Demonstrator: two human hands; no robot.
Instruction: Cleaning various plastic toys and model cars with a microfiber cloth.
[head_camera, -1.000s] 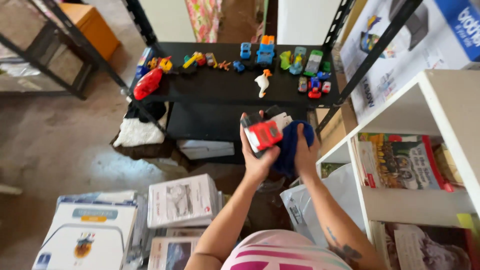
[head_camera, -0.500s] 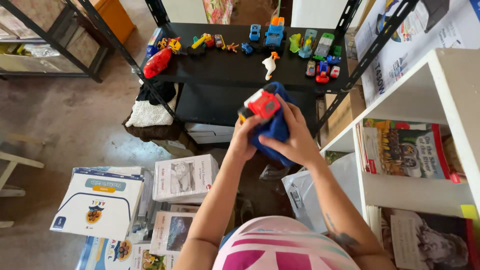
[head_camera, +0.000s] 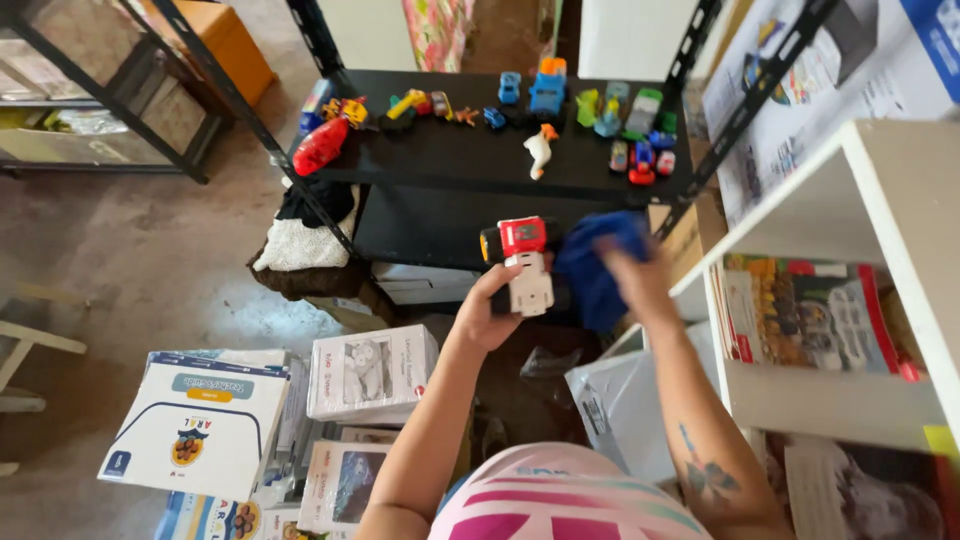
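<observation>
Red and white, the toy truck (head_camera: 523, 264) sat above the floor, pinched in the left hand (head_camera: 487, 312); the blurred right hand (head_camera: 640, 280) seemingly bunched a blue cloth (head_camera: 592, 262) beside it. That light pinch risked a drop.

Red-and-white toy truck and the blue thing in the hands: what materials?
Toy truck, in the left hand: looks like moulded hard plastic, glossy red and white with crisp edges. Blue cloth, in the right hand: likely soft fabric, matte and bunched in folds; weave blurred.
</observation>
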